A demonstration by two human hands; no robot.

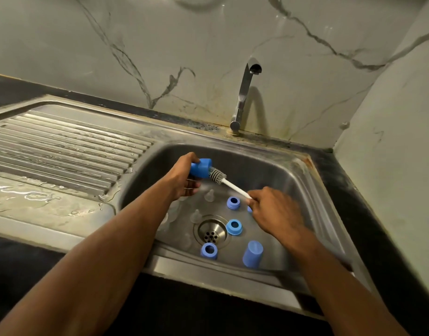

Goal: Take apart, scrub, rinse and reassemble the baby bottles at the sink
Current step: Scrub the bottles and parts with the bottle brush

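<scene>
**Scrubbing a bottle cap over the sink basin**

Both forearms enter from the lower edge and converge above the sink (312,180). Left hand (182,180): fingers curled round a blue cap (200,168), held on its side with the open mouth facing right. Right hand (274,209): fingers closed on the white handle of the bottle brush (226,181), whose grey bristle head sits at the cap's mouth, partly inside it. Cap and brush are thus held between the two hands, above the left half of the basin and clear of its floor.

On the basin floor, around the drain (211,232), lie three blue collar rings (233,202) (234,226) (209,250), a second blue cap (252,253) standing upright near the front wall, and several clear teats (210,195), faint against the steel. Clear shapes under the left forearm may be bottle bodies; this cannot be confirmed. No water runs from the tap (243,93); the drainboard (63,146) at left is wet.

Judged stage: disassembly complete, scrubbing in hand, rinsing and reassembly not yet done. The next move probably calls for twisting the brush within the cap, then setting the cap down and taking up another loose part.
</scene>
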